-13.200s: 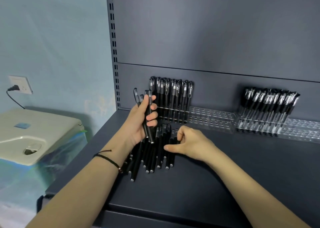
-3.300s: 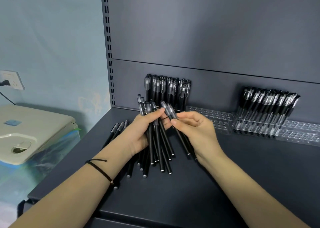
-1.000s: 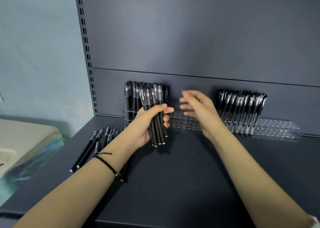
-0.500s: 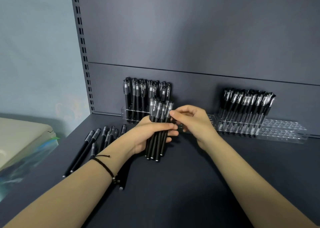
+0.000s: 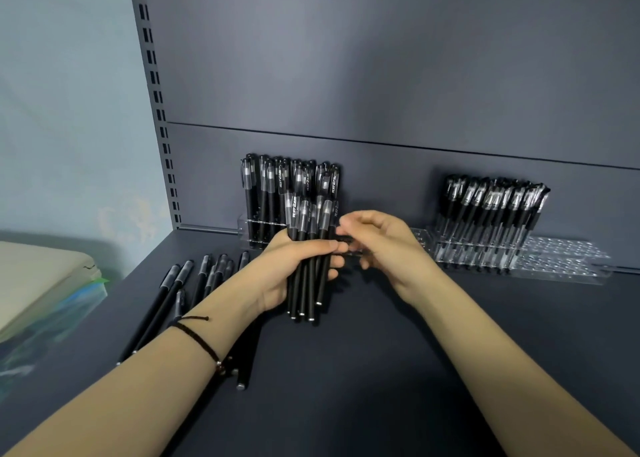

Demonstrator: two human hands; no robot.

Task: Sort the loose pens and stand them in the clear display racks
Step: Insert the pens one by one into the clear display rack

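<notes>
The dark shelf (image 5: 381,387) showed plain open surface at 6 o'clock of the hands. A slotted upright (image 5: 157,110) marked its left edge, and the back panel (image 5: 381,75) closed off 12 o'clock. Both forearms came in from 6 o'clock and met at mid-shelf. The right clear rack (image 5: 561,266) stood at 3 o'clock, with racked pens (image 5: 491,203) filling its left end. The left clear rack (image 5: 246,228), at 12 o'clock, held capped black pens (image 5: 263,186). The left hand (image 5: 287,273) was wrapped round a bundle of black pens (image 5: 306,297), caps up. The right hand (image 5: 384,245), fingers curled, reached the bundle's top. Whether it pinched a pen could not be told. Loose pens (image 5: 180,283) lay at 9 o'clock.
</notes>
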